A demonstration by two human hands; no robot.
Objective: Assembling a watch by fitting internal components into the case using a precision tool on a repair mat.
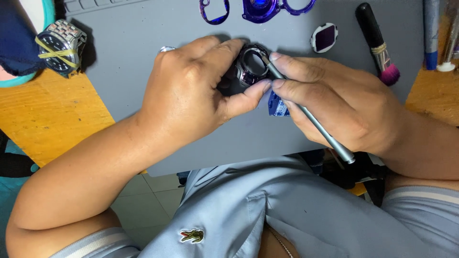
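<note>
the dark, round plastic watch case with a glossy purple bezel ring (248, 70) sits above the middle of the grey rubber work mat (143, 52), raised slightly off the surface and tilted so its open face points toward the camera. the left hand (191, 95) grasps this case, with the fingers curled over its far side and the thumb pressed against its near edge. the right hand (334, 102) pinches a slim silver metal hand tool (311, 117) between thumb and forefinger, like a pen; the tool tip rests at the right inner rim of the case, and the shaft runs down and to the right across the palm. a small blue part (276, 106) lies on the mat just under the right thumb, partly hidden. at the far edge of the mat lie a translucent purple strap loop (214, 12) and a translucent purple case shell (272, 8), near each other. to their right lies a round white disc with a dark square centre (325, 38), and beside it a black-handled brush with pink bristles (377, 43). a silver metal bracelet watch bound with a yellow rubber band (61, 47) rests at the left edge of the mat, next to the orange wooden tabletop (43, 114).
</note>
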